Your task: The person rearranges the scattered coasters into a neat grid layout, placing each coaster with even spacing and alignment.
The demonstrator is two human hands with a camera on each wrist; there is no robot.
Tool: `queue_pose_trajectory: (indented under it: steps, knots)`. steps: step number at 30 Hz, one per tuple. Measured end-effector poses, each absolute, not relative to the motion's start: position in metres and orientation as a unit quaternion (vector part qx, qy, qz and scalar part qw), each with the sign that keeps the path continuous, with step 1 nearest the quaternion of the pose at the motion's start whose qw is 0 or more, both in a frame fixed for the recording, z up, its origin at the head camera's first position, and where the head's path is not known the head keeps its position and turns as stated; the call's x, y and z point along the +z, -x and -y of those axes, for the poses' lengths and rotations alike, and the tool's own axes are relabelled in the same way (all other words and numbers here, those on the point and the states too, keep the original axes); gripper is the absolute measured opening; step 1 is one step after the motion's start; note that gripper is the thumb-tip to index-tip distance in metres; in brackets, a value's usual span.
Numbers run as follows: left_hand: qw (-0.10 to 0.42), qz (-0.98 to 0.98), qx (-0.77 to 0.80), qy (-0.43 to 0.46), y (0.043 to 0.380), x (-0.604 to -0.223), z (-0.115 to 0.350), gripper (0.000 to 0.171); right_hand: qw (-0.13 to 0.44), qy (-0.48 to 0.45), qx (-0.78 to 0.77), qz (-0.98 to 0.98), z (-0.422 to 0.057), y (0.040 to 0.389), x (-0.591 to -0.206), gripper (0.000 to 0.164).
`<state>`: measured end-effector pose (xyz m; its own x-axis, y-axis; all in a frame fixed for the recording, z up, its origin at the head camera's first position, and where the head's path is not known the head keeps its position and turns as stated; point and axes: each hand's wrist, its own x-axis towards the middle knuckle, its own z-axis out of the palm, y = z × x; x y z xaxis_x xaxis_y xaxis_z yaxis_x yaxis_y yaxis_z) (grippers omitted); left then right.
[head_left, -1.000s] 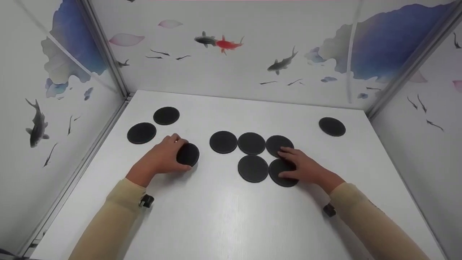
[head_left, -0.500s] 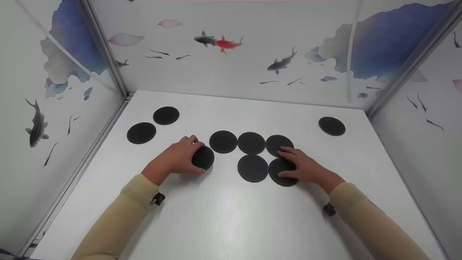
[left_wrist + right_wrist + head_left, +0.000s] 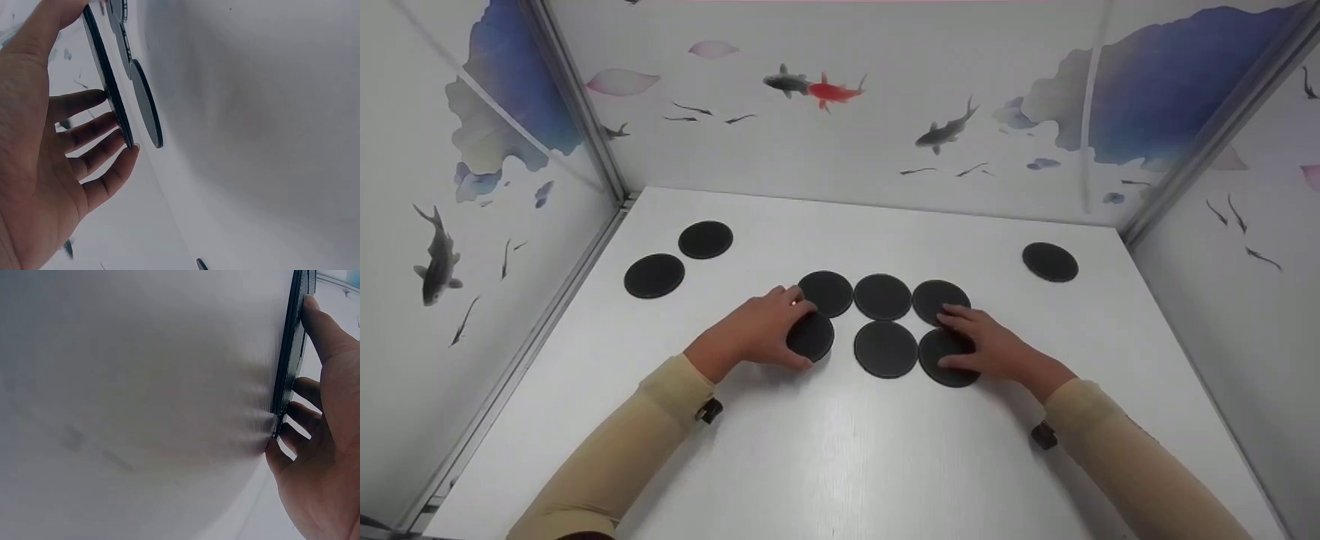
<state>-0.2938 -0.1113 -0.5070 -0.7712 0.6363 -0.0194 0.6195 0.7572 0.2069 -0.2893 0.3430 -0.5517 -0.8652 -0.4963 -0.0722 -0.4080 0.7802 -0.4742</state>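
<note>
My left hand [image 3: 765,330] grips a round black coaster [image 3: 812,337] by its edge, thumb at the near side and fingers at the far side. In the left wrist view this held coaster [image 3: 107,79] stands off the table surface, apart from a lying coaster [image 3: 147,107]. In the head view it overlaps the lower left of the row's leftmost coaster [image 3: 829,292]. My right hand [image 3: 994,349] rests on the lower right coaster [image 3: 941,375], with fingertips reaching the coaster above it [image 3: 937,298]. The palm hides part of the lower right coaster.
Between the hands lie the top middle coaster [image 3: 883,297] and the lower middle coaster [image 3: 886,349], edge to edge. Two coasters lie at the back left, one farther back [image 3: 706,240]. Another coaster [image 3: 1050,262] lies at the back right. Printed walls [image 3: 840,150] enclose the white table [image 3: 840,465].
My left hand has carried its coaster rightward, from left of the group to just below the row's leftmost coaster. My right hand has stayed in place.
</note>
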Motion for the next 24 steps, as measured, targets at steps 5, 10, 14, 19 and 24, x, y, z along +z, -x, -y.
queue_pose_trajectory:
  steps: [5,10,14,19,24]
  knots:
    - [0.043,-0.933,0.097,-0.345,0.295,-0.510,0.104,0.090,0.099,0.239,-0.227,-0.939,-0.342,0.290,-0.551,0.089]
    - [0.036,-0.934,0.079,-0.348,0.295,-0.511,0.098,0.092,0.098,0.247,-0.231,-0.936,-0.341,0.290,-0.550,0.089]
    - [0.029,-0.936,0.077,-0.343,0.293,-0.510,0.094,0.093,0.100,0.246,-0.233,-0.936,-0.341,0.290,-0.549,0.089]
    - [0.024,-0.935,0.078,-0.345,0.291,-0.510,0.091,0.093,0.100,0.243,-0.230,-0.937,-0.341,0.290,-0.550,0.089]
    - [0.017,-0.933,0.077,-0.350,0.292,-0.514,0.089,0.092,0.097,0.244,-0.227,-0.938,-0.341,0.289,-0.552,0.090]
